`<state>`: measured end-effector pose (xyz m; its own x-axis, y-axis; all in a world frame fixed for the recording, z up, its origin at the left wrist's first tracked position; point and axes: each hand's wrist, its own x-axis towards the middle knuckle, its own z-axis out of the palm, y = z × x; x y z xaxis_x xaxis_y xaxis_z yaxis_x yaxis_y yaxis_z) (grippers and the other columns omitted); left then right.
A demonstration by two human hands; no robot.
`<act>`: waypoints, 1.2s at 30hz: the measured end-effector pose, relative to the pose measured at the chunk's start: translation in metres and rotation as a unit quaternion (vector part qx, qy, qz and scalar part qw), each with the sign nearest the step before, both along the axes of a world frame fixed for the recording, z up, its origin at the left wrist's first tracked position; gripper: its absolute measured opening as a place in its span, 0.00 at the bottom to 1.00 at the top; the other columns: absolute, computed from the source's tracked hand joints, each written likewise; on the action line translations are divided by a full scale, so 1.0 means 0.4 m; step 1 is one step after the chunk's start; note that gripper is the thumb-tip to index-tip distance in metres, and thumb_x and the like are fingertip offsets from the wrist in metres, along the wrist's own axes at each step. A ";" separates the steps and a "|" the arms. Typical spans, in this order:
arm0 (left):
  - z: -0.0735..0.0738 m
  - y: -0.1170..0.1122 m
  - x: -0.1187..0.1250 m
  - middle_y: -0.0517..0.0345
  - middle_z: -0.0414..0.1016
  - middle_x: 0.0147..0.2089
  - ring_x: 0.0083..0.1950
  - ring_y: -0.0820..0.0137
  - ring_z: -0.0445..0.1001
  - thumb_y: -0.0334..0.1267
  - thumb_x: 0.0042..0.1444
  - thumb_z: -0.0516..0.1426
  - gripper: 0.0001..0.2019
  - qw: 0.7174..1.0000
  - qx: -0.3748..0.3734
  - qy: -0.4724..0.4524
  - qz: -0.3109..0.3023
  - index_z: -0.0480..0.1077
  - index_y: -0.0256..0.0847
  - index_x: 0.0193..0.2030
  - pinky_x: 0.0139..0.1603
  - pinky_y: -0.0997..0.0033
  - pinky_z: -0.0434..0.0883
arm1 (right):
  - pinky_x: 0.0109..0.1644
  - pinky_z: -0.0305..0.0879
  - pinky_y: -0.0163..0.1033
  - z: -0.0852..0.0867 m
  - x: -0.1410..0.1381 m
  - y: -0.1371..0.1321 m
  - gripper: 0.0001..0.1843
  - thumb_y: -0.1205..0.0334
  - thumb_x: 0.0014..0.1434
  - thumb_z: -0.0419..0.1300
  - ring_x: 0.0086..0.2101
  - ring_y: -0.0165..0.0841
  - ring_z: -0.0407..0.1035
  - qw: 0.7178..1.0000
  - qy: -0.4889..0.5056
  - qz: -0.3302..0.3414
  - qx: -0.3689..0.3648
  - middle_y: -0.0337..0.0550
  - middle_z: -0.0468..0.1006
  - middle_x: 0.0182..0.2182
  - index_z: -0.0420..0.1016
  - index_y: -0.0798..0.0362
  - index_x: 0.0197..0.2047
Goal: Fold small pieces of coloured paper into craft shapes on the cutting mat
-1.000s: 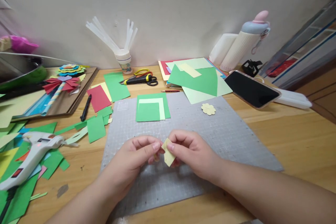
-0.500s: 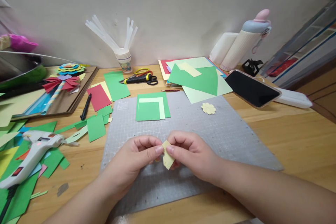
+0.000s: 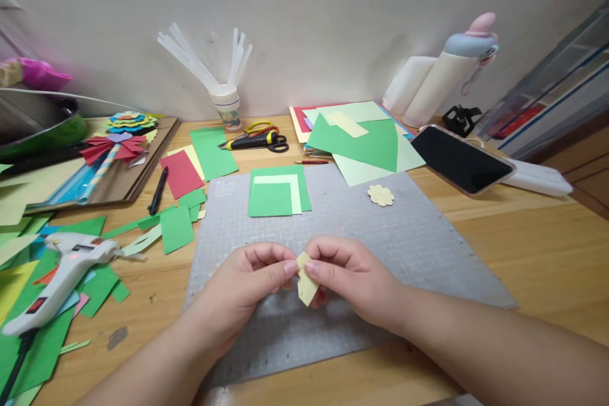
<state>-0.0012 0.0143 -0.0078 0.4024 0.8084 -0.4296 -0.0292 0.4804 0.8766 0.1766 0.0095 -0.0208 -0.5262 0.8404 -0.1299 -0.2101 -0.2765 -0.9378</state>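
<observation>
A small piece of pale yellow paper [image 3: 308, 290] is pinched between my two hands, above the grey cutting mat [image 3: 409, 254]. My left hand [image 3: 259, 279] grips its left edge with thumb and forefinger. My right hand [image 3: 349, 276] holds it from the right, the thumb pressed on its face; the other fingers are partly hidden behind it. Beyond my right hand, a pale yellow paper flower [image 3: 380, 195] lies flat on the mat. Green and pale green paper squares [image 3: 271, 198] lie overlapped near the mat's far edge.
At left are a white glue gun [image 3: 57, 279], green paper scraps [image 3: 177, 228] and a black pen [image 3: 158, 190]. Scissors and a cutter [image 3: 257, 140] lie behind the mat, near a paper cup [image 3: 226, 104] of glue sticks. A phone [image 3: 464, 158] and a bottle [image 3: 440, 73] stand at right.
The whole view has shifted slightly. Both hands keep their pinch on the yellow paper, which has barely changed its angle.
</observation>
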 end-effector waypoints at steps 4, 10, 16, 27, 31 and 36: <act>0.005 0.001 0.002 0.66 0.64 0.22 0.27 0.76 0.59 0.42 0.50 0.62 0.08 1.000 0.003 -0.005 -0.008 0.73 0.39 0.28 0.32 0.75 0.58 | 0.28 0.64 0.30 -0.003 0.001 0.001 0.15 0.53 0.58 0.59 0.24 0.24 0.66 1.000 0.018 0.014 -0.004 0.36 0.70 0.23 0.69 0.56 0.29; 0.004 0.000 0.007 0.65 0.65 0.23 0.29 0.75 0.61 0.40 0.49 0.62 0.09 1.000 0.020 -0.002 0.002 0.70 0.39 0.26 0.33 0.74 0.59 | 0.29 0.63 0.30 0.000 -0.001 -0.001 0.15 0.53 0.58 0.59 0.24 0.24 0.65 1.000 0.009 0.020 -0.004 0.36 0.70 0.24 0.69 0.56 0.29; 0.008 -0.003 0.010 0.65 0.65 0.23 0.28 0.74 0.60 0.40 0.49 0.62 0.10 1.000 0.026 -0.001 0.014 0.68 0.39 0.23 0.33 0.74 0.59 | 0.29 0.60 0.31 0.000 -0.001 0.000 0.15 0.54 0.60 0.57 0.24 0.24 0.63 0.997 -0.061 -0.013 0.049 0.36 0.69 0.23 0.68 0.56 0.28; 0.006 -0.003 0.017 0.61 0.69 0.26 0.30 0.72 0.66 0.41 0.49 0.62 0.10 0.995 0.088 0.045 0.019 0.68 0.38 0.24 0.33 0.73 0.63 | 0.29 0.60 0.33 -0.012 0.000 -0.005 0.16 0.52 0.60 0.56 0.25 0.26 0.62 0.991 -0.113 -0.018 0.076 0.35 0.66 0.22 0.66 0.54 0.27; 0.010 -0.005 0.013 0.64 0.64 0.24 0.29 0.73 0.62 0.38 0.50 0.61 0.11 0.986 0.143 0.071 0.038 0.65 0.39 0.22 0.31 0.75 0.61 | 0.29 0.59 0.33 -0.010 -0.002 -0.006 0.15 0.53 0.61 0.55 0.24 0.26 0.61 0.992 -0.109 0.011 0.070 0.35 0.66 0.22 0.66 0.55 0.28; 0.001 0.002 0.002 0.62 0.66 0.26 0.30 0.73 0.62 0.42 0.54 0.57 0.09 0.992 0.115 0.047 0.029 0.70 0.39 0.29 0.32 0.74 0.60 | 0.29 0.61 0.33 -0.006 -0.002 0.002 0.14 0.53 0.58 0.58 0.23 0.25 0.64 0.998 -0.067 -0.013 0.014 0.36 0.69 0.21 0.68 0.55 0.29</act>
